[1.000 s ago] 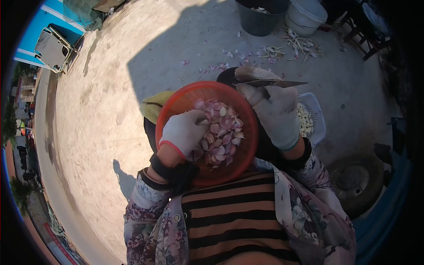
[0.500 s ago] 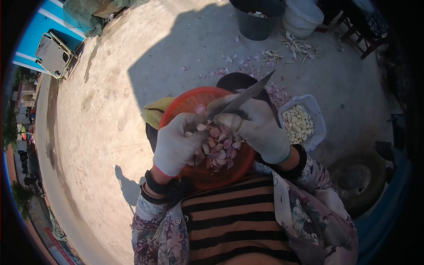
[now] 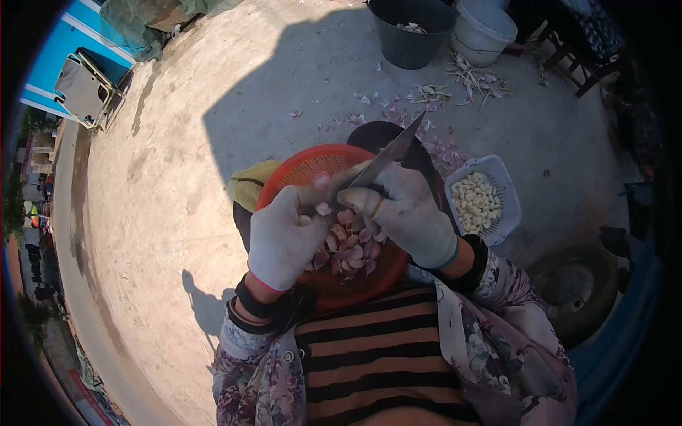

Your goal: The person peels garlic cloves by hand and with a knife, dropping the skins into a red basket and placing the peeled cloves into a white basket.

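My right hand (image 3: 412, 216), in a whitish glove, is closed round a knife (image 3: 399, 148) whose broad blade points up and to the right. My left hand (image 3: 283, 241), gloved too, is closed on a pale garlic clove (image 3: 305, 220) that shows at its fingers. Both hands meet over an orange basket (image 3: 290, 172) on my lap. Pinkish unpeeled garlic cloves (image 3: 349, 257) lie in it below the hands. A small piece of garlic (image 3: 323, 209) shows between the two hands. Part of the knife's handle is hidden inside my right hand.
On my right stands a white plastic basket (image 3: 513, 211) of peeled garlic cloves (image 3: 474, 201). Garlic skins (image 3: 444, 155) litter the ground ahead. Farther off are a dark bucket (image 3: 412, 44) and a white bucket (image 3: 483, 35). A wheel (image 3: 574, 287) lies at the right.
Both hands and the knife have shifted slightly, and the blade tip sits a little farther left. More of the pale clove shows at my left fingers.
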The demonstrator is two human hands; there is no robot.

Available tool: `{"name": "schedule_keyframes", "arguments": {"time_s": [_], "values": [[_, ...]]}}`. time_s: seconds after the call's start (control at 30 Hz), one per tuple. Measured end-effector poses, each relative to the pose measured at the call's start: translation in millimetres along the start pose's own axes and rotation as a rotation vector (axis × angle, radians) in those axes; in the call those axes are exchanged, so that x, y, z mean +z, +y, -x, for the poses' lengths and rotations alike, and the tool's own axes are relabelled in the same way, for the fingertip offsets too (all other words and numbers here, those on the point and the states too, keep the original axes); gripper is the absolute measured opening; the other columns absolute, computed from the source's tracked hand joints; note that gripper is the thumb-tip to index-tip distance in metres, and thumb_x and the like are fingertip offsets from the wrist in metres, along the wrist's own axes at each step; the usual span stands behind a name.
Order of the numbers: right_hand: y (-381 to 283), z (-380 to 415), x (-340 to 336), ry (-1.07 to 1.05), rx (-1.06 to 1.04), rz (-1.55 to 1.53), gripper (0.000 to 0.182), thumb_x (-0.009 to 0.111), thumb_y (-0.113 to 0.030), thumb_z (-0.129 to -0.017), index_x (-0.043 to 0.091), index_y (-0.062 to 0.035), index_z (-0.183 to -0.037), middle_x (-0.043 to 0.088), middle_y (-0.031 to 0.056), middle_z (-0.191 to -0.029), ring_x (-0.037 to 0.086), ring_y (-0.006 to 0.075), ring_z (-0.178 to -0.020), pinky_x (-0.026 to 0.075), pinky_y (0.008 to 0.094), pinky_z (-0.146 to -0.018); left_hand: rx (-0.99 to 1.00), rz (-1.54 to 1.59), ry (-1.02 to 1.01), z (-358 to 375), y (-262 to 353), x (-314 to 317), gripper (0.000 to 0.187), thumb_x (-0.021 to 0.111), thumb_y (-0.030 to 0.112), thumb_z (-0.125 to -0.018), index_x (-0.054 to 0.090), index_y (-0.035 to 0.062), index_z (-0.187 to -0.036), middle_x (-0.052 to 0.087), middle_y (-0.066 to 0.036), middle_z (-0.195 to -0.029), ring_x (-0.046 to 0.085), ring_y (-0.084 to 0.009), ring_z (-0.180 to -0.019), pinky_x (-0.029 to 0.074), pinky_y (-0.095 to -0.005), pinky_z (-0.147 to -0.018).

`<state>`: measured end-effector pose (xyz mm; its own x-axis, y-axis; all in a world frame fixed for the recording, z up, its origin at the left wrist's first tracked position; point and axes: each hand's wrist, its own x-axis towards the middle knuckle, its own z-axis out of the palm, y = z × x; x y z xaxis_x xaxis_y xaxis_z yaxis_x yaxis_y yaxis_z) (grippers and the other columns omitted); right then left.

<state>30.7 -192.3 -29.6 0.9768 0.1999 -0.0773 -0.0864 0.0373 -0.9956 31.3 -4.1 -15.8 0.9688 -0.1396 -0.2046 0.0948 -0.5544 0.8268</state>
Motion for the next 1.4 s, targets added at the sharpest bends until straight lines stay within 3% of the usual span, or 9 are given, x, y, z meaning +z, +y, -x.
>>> {"name": "schedule_keyframes", "arguments": {"time_s": [0.1,0.4,0.5,0.7,1.03,1.07,1.13,1.23,1.4], "values": [[5,-1,2,-0.003,0.073,-0.137,0.025,0.058,-0.013,-0.096,0.067,0.0003,-0.115,0.065,0.0029,-0.079,0.053,0.0041,-0.054,0.044,0.0195,-0.048,0.016,0.035,0.021,0,-5,3,0.021,0.067,0.012,-0.087,0.065,0.0001,-0.104,0.068,-0.007,-0.074,0.061,-0.0068,-0.057,0.050,-0.0236,-0.052],[-3,-2,-1,0.048,0.133,-0.145,0.021,0.058,-0.015,-0.097,0.066,0.0020,-0.108,0.066,0.0038,-0.082,0.056,0.0060,-0.060,0.048,0.0205,-0.054,-0.184,0.337,-0.103,-4,2,0,0.033,0.072,0.011,-0.086,0.060,-0.0023,-0.113,0.070,-0.007,-0.084,0.059,-0.0062,-0.054,0.045,-0.0206,-0.045],[11,-3,6,0.075,-0.179,-0.034,0.019,0.065,-0.012,-0.092,0.069,0.0017,-0.104,0.072,0.0094,-0.085,0.068,0.0132,-0.073,0.054,0.0275,-0.066,-0.167,0.619,-0.207,-11,-12,-7,0.041,0.070,0.009,-0.085,0.056,-0.0049,-0.122,0.070,-0.009,-0.087,0.056,-0.0066,-0.051,0.044,-0.0208,-0.043],[8,-2,3,0.041,-0.187,0.168,0.015,0.066,-0.010,-0.091,0.069,0.0007,-0.101,0.071,0.0126,-0.087,0.071,0.0178,-0.080,0.056,0.0295,-0.072,-0.263,0.744,-0.303,-15,-16,-7,0.057,0.060,0.013,-0.082,0.046,-0.0097,-0.132,0.067,-0.012,-0.085,0.043,-0.0054,-0.045,0.031,-0.0191,-0.042],[-8,-9,-17,0.362,-0.242,0.244,0.017,0.061,-0.011,-0.093,0.070,0.0005,-0.102,0.071,0.0086,-0.085,0.064,0.0107,-0.067,0.049,0.0250,-0.060,-0.214,0.715,-0.388,-11,-13,-8,0.048,0.061,0.007,-0.084,0.051,-0.0071,-0.129,0.067,-0.010,-0.092,0.053,-0.0078,-0.050,0.039,-0.0195,-0.042],[-3,-15,-19,0.438,-0.352,0.188,0.009,0.071,-0.007,-0.086,0.070,-0.0016,-0.093,0.068,0.0121,-0.078,0.065,0.0208,-0.065,0.049,0.0332,-0.059,-0.217,0.721,-0.391,-12,-15,-8,0.048,0.061,0.007,-0.083,0.051,-0.0069,-0.128,0.067,-0.010,-0.092,0.053,-0.0078,-0.050,0.039,-0.0194,-0.042],[8,-20,-30,0.519,-0.349,0.380,0.008,0.072,-0.007,-0.084,0.069,-0.0011,-0.088,0.066,0.0121,-0.074,0.062,0.0206,-0.061,0.047,0.0341,-0.056,-0.211,0.760,-0.394,-13,-17,-8,0.047,0.062,0.008,-0.083,0.050,-0.0062,-0.126,0.067,-0.011,-0.091,0.052,-0.0079,-0.050,0.040,-0.0194,-0.042],[6,-18,-35,0.523,-0.419,0.462,0.009,0.073,-0.007,-0.083,0.068,-0.0007,-0.083,0.063,0.0110,-0.068,0.057,0.0183,-0.056,0.045,0.0340,-0.053,-0.187,0.825,-0.364,-14,-16,-7,0.043,0.061,0.011,-0.084,0.049,-0.0047,-0.123,0.066,-0.012,-0.088,0.049,-0.0082,-0.048,0.038,-0.0201,-0.042],[-4,-6,-20,0.320,-0.260,0.173,0.017,0.074,-0.010,-0.085,0.072,-0.0017,-0.100,0.067,0.0066,-0.077,0.053,0.0101,-0.059,0.046,0.0270,-0.056,-0.186,0.911,-0.320,-14,-7,-3,0.039,0.061,0.023,-0.089,0.050,-0.0023,-0.118,0.063,-0.011,-0.081,0.042,-0.0083,-0.046,0.031,-0.0204,-0.041]]}}
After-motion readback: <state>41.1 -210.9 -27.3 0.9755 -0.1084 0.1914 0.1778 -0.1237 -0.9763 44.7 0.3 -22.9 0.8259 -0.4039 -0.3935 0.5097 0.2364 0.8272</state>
